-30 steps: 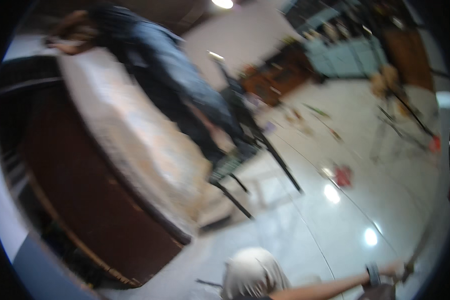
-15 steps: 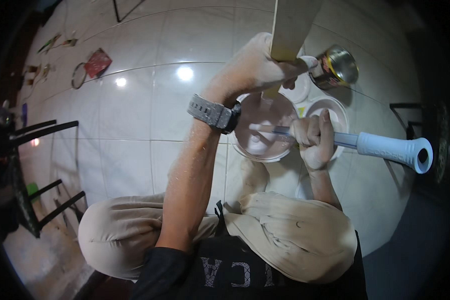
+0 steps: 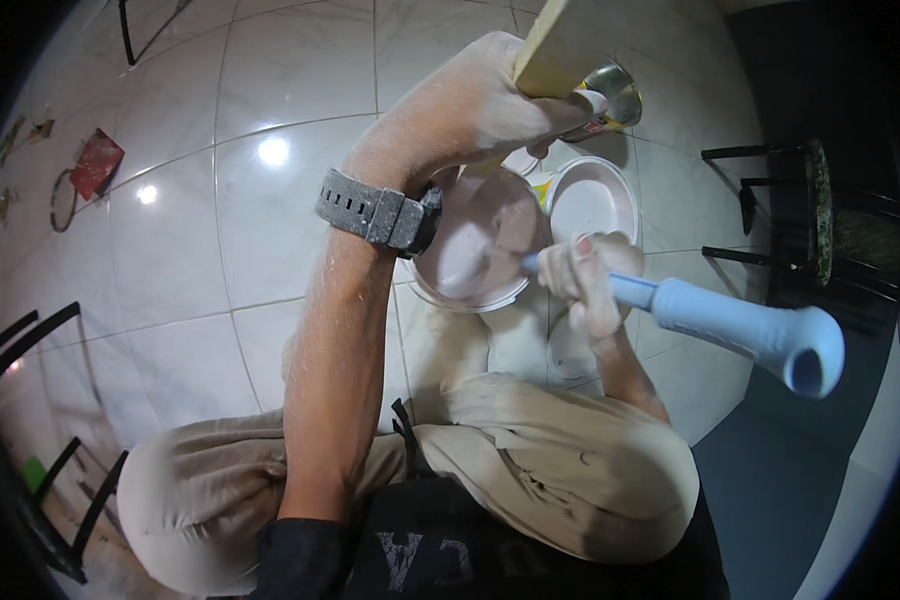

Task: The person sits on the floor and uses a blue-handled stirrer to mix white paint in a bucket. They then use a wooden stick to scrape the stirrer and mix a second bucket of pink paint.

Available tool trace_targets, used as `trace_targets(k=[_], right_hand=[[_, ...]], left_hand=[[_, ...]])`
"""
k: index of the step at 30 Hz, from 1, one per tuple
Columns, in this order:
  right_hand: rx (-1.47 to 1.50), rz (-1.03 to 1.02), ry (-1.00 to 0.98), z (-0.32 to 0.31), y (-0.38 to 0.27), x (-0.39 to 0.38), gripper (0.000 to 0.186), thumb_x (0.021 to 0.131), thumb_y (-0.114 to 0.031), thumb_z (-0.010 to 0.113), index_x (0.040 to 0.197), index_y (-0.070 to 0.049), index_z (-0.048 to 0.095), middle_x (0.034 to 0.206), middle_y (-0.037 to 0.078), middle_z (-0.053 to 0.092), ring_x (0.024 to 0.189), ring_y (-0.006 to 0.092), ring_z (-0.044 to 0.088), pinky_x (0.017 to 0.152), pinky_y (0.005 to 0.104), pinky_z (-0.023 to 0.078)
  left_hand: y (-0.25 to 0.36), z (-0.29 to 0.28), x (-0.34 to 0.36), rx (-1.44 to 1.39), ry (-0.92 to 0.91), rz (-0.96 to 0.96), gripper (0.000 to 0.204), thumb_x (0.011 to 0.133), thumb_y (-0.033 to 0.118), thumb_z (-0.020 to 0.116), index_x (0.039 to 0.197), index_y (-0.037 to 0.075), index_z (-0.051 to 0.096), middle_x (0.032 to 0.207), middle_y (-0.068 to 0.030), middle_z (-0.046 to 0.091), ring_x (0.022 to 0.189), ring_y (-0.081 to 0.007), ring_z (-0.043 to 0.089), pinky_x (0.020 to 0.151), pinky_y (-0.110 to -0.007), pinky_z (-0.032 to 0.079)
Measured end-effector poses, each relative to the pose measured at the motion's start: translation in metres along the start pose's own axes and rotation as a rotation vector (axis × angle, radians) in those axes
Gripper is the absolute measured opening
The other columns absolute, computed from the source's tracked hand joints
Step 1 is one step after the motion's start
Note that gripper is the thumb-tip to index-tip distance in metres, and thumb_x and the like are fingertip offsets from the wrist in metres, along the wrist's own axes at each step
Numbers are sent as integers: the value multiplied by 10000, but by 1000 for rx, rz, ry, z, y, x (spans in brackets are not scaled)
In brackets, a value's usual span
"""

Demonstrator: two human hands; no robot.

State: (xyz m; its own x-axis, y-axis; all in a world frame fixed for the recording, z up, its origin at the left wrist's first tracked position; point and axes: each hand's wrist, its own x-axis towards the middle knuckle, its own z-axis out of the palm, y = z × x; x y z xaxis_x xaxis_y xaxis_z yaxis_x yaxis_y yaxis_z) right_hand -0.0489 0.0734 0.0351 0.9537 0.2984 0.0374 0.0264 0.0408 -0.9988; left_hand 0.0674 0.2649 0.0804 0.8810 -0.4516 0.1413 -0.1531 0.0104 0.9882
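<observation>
My left hand point(image 3: 495, 105), dusted white and wearing a grey-strapped watch point(image 3: 385, 215), is closed around a flat, pale board-like piece point(image 3: 570, 50). Under its wrist stands a white bucket point(image 3: 470, 303) with pinkish-white paste in it; part of the bucket is hidden by the hand and watch. My right hand point(image 3: 585, 285) grips the shaft of a long tool with a light-blue handle point(image 3: 715, 310). The tool's far end reaches over the bucket's right side and is smeared with paste, so its shape is hard to make out. The flared handle end points right.
A second white tub point(image 3: 630, 190) holding pale material touches the bucket's right. Behind it lies an open metal tin point(image 3: 620, 95). A red square sheet point(image 3: 98, 163) and a ring point(image 3: 64, 200) lie on the tiles at far left. Chairs stand at right point(image 3: 820, 200) and left point(image 3: 30, 335).
The view has shifted, so the bucket and tubs sit further left. The tool's far end has moved toward the bucket's right side, and its handle end tilts nearer. Both hands keep their grip.
</observation>
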Motion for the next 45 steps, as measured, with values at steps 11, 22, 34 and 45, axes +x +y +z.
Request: trace_targets(k=[11, 22, 34, 45], right_hand=[[-262, -247, -48, 3, 6, 18, 404, 978, -83, 366, 576, -65, 335, 472, -5, 321, 374, 104, 251, 389, 277, 222], [-52, -129, 90, 12, 4, 17, 489, 1038, -291, 268, 577, -130, 293, 464, -19, 258, 390, 133, 185, 458, 306, 248], [311, -308, -92, -22, -80, 14, 440, 1037, -269, 249, 629, -144, 360, 473, -31, 290, 385, 113, 260, 425, 291, 260], [191, -439, -47, -4, -161, 7, 536, 1032, -284, 225, 508, -191, 293, 385, -44, 253, 312, 74, 154, 336, 233, 190]], left_hand=[[-5, 0, 8, 128, 0, -39, 319, 867, 326, 697, 784, 17, 691, 602, -43, 620, 545, -99, 589, 502, -259, 455], [-4, 0, 8, 27, 11, -24, 269, 849, 278, 697, 764, 24, 677, 584, -33, 601, 544, -98, 576, 506, -263, 439], [-1, -2, 5, 23, 20, -36, 370, 852, 357, 713, 733, 13, 650, 590, -39, 597, 553, -106, 588, 520, -268, 456], [-6, -8, 4, 32, -41, 36, 325, 815, 329, 693, 817, 5, 685, 615, -57, 608, 568, -138, 572, 564, -306, 439]])
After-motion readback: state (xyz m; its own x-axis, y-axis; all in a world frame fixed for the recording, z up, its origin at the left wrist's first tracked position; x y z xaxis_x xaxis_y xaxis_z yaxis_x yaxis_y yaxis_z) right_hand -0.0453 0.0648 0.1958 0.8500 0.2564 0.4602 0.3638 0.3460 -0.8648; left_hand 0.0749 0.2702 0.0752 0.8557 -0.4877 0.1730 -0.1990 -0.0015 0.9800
